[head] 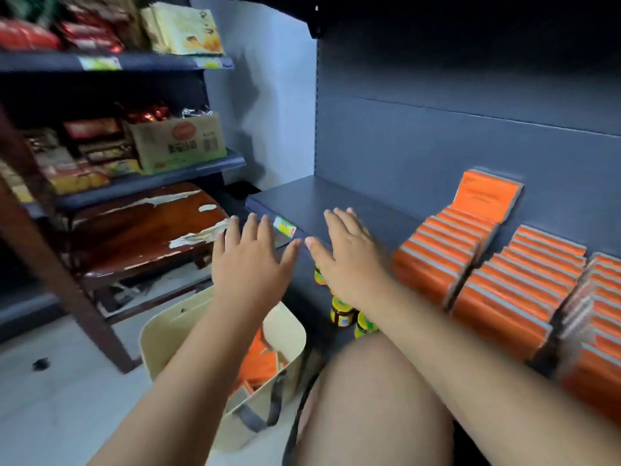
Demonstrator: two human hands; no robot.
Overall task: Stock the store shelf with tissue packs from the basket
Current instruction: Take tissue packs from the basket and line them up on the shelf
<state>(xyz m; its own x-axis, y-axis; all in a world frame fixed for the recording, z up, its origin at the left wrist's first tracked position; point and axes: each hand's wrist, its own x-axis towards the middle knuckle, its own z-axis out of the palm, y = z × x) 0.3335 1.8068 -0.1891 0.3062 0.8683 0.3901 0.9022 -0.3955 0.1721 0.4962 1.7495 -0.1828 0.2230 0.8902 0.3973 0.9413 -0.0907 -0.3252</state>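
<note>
My left hand (250, 260) and right hand (349, 260) spread flat, empty, dark grey metal shelf (336, 203) ahead, rows of orange tissue packs (470, 264) right, cream strapped basket (161, 331) near, small yellow-lidded jars (341, 311) beneath.

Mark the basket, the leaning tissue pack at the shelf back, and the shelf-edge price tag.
basket (161, 344), head view, cream left wall.
leaning tissue pack (487, 196), head view, orange front face.
price tag (284, 226), head view, middle of label.
</note>
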